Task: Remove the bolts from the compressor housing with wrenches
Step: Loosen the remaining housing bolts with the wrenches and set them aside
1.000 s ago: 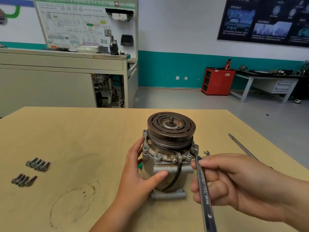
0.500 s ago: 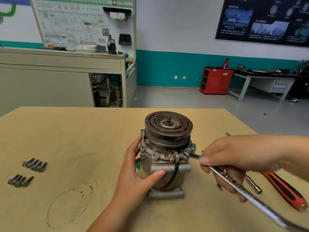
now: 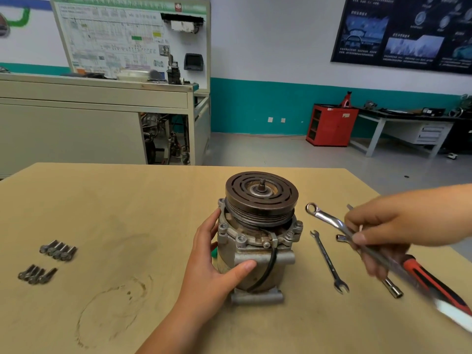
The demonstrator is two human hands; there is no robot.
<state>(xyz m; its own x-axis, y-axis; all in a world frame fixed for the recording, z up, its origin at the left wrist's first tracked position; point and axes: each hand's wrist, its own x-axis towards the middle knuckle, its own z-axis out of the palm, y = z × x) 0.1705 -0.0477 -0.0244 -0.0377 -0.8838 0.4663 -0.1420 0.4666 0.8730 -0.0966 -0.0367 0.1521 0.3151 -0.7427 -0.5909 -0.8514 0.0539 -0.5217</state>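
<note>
The grey compressor (image 3: 258,251) stands upright mid-table, its dark pulley on top and bolt heads round its flange. My left hand (image 3: 217,267) grips its left side, thumb across the front. To the right, my right hand (image 3: 380,226) holds a long ring wrench (image 3: 329,219) by its shank. The ring end hangs in the air, clear of the housing. A smaller combination wrench (image 3: 328,260) lies on the table between the compressor and that hand.
Two rows of loose bolts (image 3: 57,249) (image 3: 37,274) lie at the table's left. A red-handled tool (image 3: 431,279) and a socket driver (image 3: 392,290) lie at the right, near the edge. A dark ring stain (image 3: 112,312) marks the wooden tabletop (image 3: 127,200).
My right hand has lifted the ring wrench off the right flange bolt and swung it away to the right. The left hand still grips the compressor.
</note>
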